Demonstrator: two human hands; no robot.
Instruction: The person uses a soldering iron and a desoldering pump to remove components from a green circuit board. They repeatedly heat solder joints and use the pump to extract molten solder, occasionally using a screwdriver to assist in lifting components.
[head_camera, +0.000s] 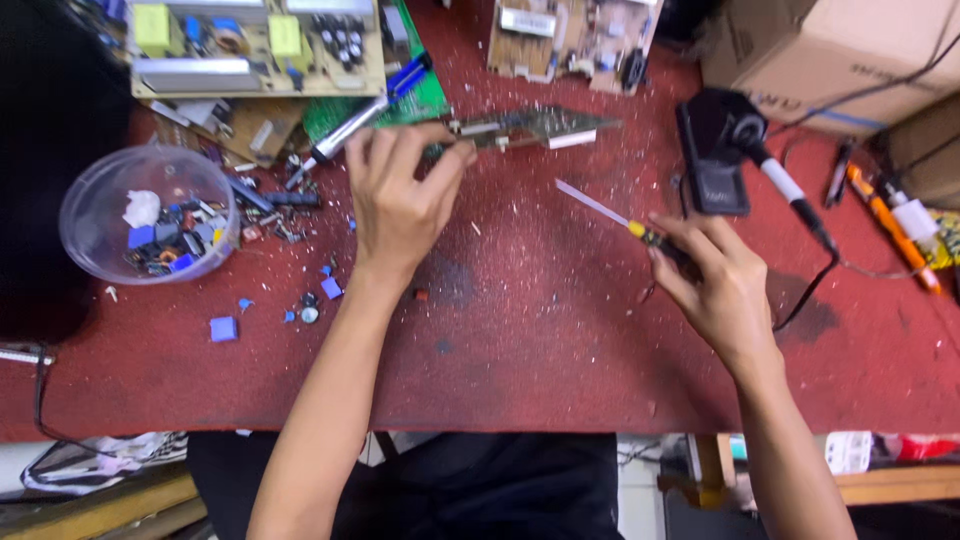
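My left hand (400, 195) grips the near end of a small green circuit board (535, 127), holding it on edge above the red table (520, 340). Tucked under the same hand is a silver and blue desoldering pump (372, 108) that points up to the right. My right hand (712, 275) is closed on a tool with a black and yellow handle and a thin pale shaft (592, 203). Its tip points up-left toward the board and stays a little short of it.
A clear plastic bowl (145, 212) of small blue and black parts sits at left, with loose parts (223, 329) scattered beside it. Larger circuit boards (255, 45) (572, 38) lie along the far edge. At right are a soldering iron in its black stand (722, 150), an orange tool (888, 225), and cardboard boxes (830, 55).
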